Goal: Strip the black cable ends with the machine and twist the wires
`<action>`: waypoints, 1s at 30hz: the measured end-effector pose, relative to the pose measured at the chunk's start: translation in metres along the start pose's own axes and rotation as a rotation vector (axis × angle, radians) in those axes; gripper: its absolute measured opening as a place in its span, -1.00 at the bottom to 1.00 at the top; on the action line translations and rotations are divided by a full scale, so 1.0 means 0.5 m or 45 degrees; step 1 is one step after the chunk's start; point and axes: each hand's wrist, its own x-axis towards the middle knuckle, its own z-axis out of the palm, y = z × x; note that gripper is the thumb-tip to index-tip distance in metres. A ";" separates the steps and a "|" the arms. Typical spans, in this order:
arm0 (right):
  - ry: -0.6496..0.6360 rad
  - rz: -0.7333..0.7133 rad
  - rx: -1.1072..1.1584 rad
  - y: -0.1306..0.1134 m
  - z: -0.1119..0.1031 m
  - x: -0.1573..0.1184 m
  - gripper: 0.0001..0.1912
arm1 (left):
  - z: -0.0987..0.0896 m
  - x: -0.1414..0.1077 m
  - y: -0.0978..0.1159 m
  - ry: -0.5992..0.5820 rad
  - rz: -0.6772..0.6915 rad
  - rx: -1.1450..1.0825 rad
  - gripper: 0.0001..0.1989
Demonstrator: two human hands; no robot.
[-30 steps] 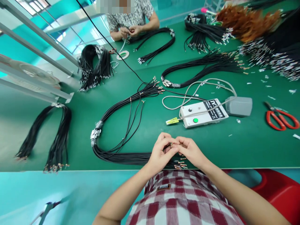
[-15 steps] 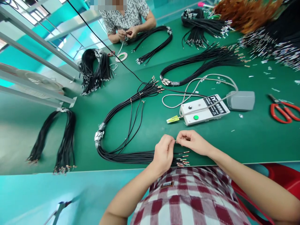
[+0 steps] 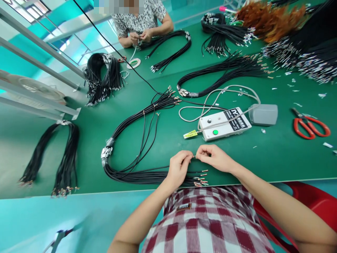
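Observation:
My left hand is closed in a pinch on the end of one black cable, which runs from a bundle of black cables curving over the green table. Close beside it, my right hand pinches the fine bare wire tip showing between both hands' fingertips. Exactly how the right fingers grip the tip is too small to make out. Below the left hand, other cable ends with stripped coppery tips lie near the table's front edge. A silver connector cluster sits at the bundle's bend.
Beyond my hands lies a white control box with a green button, a yellow-green tip and a grey adapter. Red-handled scissors lie right. More cable bundles surround these. Across the table, a person handles cables.
My fingertips have drawn slightly apart, and more of the wire tip shows between them. The whole view has shifted a little, so the table things appear further left.

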 end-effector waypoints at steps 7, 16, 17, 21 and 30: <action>0.231 -0.239 -0.559 -0.020 -0.010 -0.011 -0.76 | -0.023 0.023 -0.005 -0.089 -0.245 -0.300 -0.74; 0.066 -0.902 -1.549 -0.031 -0.007 0.017 -0.64 | -0.054 0.050 0.009 -0.339 0.010 0.052 -0.74; 0.043 -0.937 -1.571 -0.031 -0.013 0.021 -0.65 | -0.059 0.054 0.010 -0.361 0.060 0.081 -0.75; 0.244 -0.871 -1.627 -0.045 -0.042 0.042 -0.72 | -0.077 0.076 -0.002 -0.290 0.004 0.051 -0.77; 0.232 -0.607 -1.896 -0.084 -0.055 0.126 -0.91 | -0.098 0.125 -0.037 -0.122 -0.152 -0.081 -0.76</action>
